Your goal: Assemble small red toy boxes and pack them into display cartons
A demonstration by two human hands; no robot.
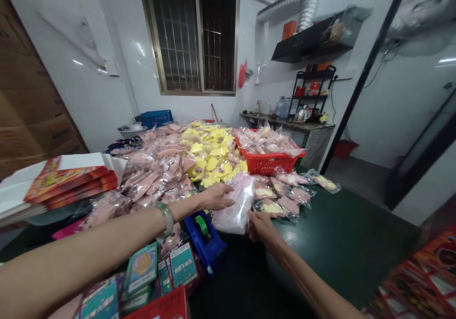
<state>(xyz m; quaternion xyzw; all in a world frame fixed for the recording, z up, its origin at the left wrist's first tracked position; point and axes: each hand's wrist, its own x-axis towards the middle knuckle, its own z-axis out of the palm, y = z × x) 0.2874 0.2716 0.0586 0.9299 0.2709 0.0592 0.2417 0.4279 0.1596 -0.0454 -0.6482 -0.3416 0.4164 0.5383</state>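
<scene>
A stack of clear plastic bags [237, 209] lies on the dark green table in front of me. My left hand [216, 196], with a bangle on the wrist, rests on the stack's left side, its fingers stretched out. At the lower right edge of the stack, my right hand [262, 226] has its fingers closed on the bags. Just left of the stack stands a blue tape dispenser [204, 240] with a green roll. Bagged pink and yellow pieces [280, 198] lie to the right, beyond my right hand.
Heaps of bagged pink pieces [156, 167] and yellow pieces [213, 152] fill the far table. A red basket [269, 162] holds more pink packs. Teal cards [142, 266] lie near me; folded red-and-white cartons [71, 181] are stacked left. Printed red packaging [423, 276] is at lower right.
</scene>
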